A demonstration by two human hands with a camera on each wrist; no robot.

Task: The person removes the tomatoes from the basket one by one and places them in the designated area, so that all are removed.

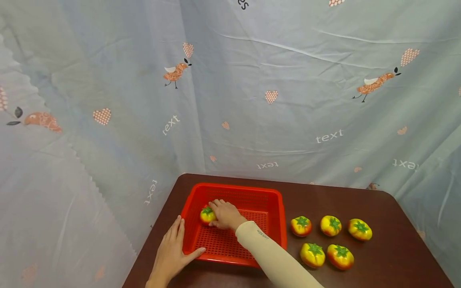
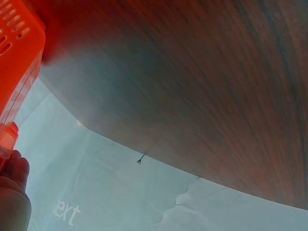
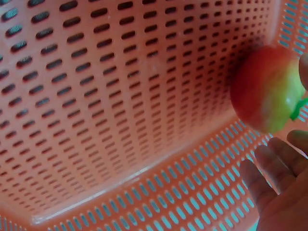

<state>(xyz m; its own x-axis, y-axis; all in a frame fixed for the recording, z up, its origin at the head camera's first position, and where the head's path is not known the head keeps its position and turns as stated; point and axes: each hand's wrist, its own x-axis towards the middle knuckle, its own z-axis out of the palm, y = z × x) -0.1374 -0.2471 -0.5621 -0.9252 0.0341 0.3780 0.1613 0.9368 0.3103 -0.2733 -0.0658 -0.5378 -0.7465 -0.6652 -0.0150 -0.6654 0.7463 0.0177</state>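
A red plastic basket (image 1: 253,221) with slotted walls stands on the dark brown table. Inside it, toward the left, sits a yellow-and-red tomato (image 1: 207,216) with a green leafy top. My right hand (image 1: 226,215) reaches into the basket beside this tomato. In the right wrist view its fingers (image 3: 262,180) are spread below the tomato (image 3: 267,91), and the thumb shows at the right edge. My left hand (image 1: 171,249) rests at the basket's front left corner, fingers fairly straight along the left side and thumb over the front rim.
Several similar tomatoes (image 1: 340,257) lie in two loose rows on the table (image 1: 392,248), right of the basket. A pale printed curtain (image 1: 252,124) hangs behind the table and along its left side. The table's rounded back edge runs close behind the basket.
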